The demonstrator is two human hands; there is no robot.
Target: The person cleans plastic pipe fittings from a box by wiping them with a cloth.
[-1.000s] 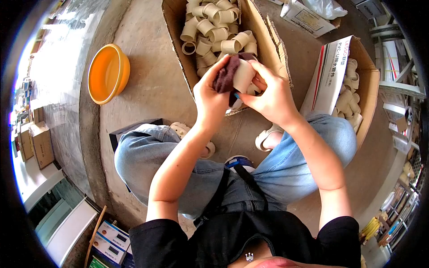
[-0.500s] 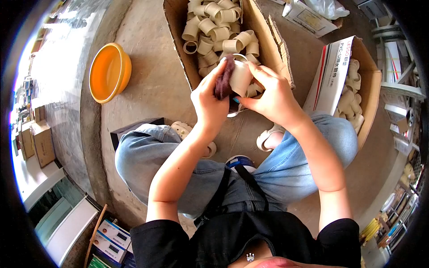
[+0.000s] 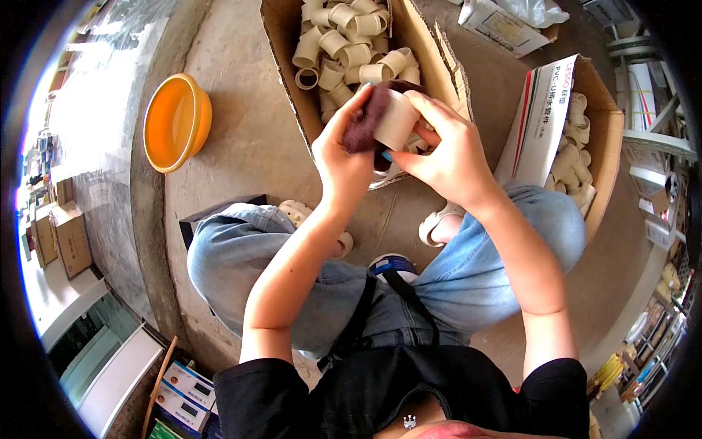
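A dark purple-brown cloth [image 3: 363,124] is bunched in my left hand [image 3: 342,162], whose fingers press it against a pipe fitting. My right hand [image 3: 452,150] grips that cream-coloured plastic pipe fitting [image 3: 396,123] by its right side, thumb below and fingers above. Just beyond both hands stands an open cardboard box [image 3: 439,73] with many similar pipe fittings [image 3: 355,54] heaped in it. Something dark shows under the fitting, but I cannot make out what it is.
A yellow plastic basin [image 3: 178,123] sits on the concrete floor at the left. To the right is a second carton [image 3: 539,121] of fittings, beside my knee. Shelving [image 3: 651,139] lines the far right, and a white box [image 3: 501,28] stands at the back.
The cloth has spread over more of the fitting's left side, and the fitting has turned slightly. Both hands stay close together. The view has shifted a little.
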